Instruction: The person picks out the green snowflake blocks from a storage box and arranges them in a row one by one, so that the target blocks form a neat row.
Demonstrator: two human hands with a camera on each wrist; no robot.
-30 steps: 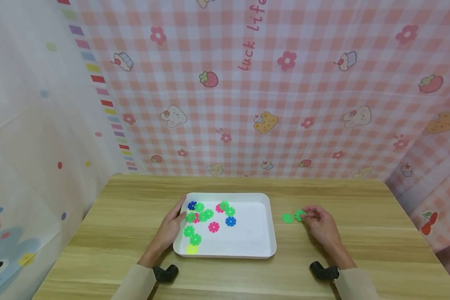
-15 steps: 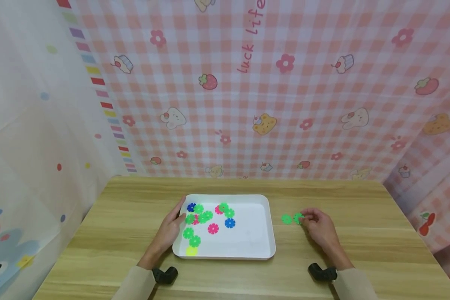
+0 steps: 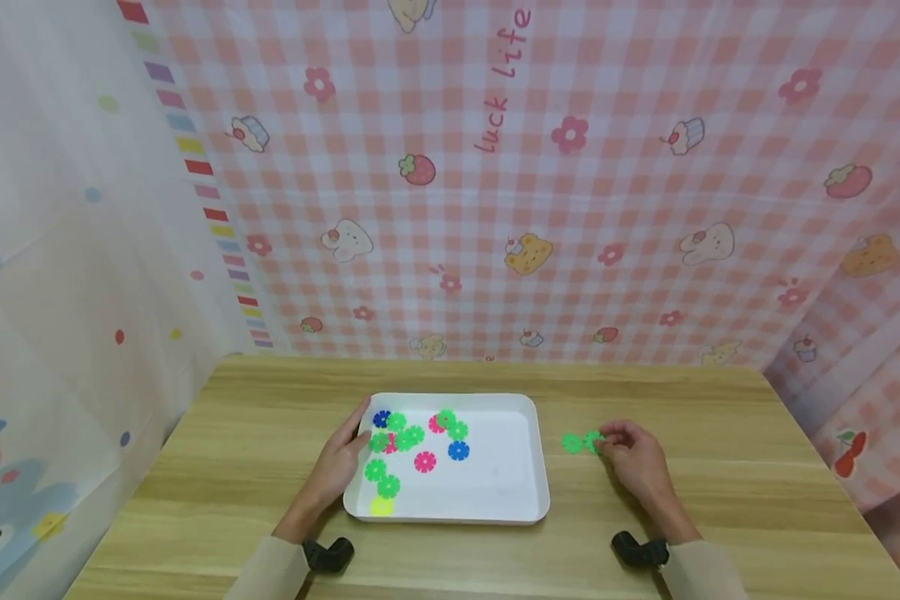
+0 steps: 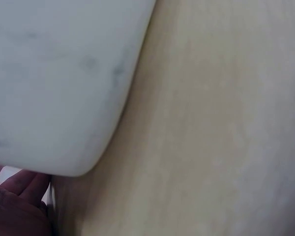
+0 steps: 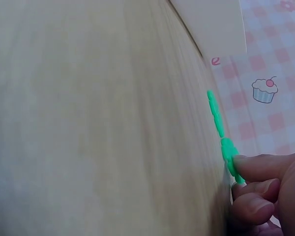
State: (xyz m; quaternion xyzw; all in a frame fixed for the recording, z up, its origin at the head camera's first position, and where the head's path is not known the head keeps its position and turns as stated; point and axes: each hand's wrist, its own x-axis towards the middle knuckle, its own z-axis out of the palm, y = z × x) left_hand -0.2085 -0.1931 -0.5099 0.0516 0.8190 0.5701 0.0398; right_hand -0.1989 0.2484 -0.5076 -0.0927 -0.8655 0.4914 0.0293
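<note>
In the head view my left hand holds the left side of a white tray, thumb at the rim and fingers along the outside. Several slotted plastic discs lie in the tray, among them a pink disc, a blue disc and a green disc. Right of the tray, my right hand pinches a green snowflake disc between thumb and fingers. Its left edge meets or overlaps another green disc; whether they interlock I cannot tell.
Under everything is a wood-grain table. A pink checked cloth hangs behind its back edge, and a white printed cloth hangs at the left. A black wrist device sits on each wrist.
The pinched green disc has shifted slightly left, closer to the other green disc. My left hand keeps its hold on the tray. The head view has tilted up a little.
</note>
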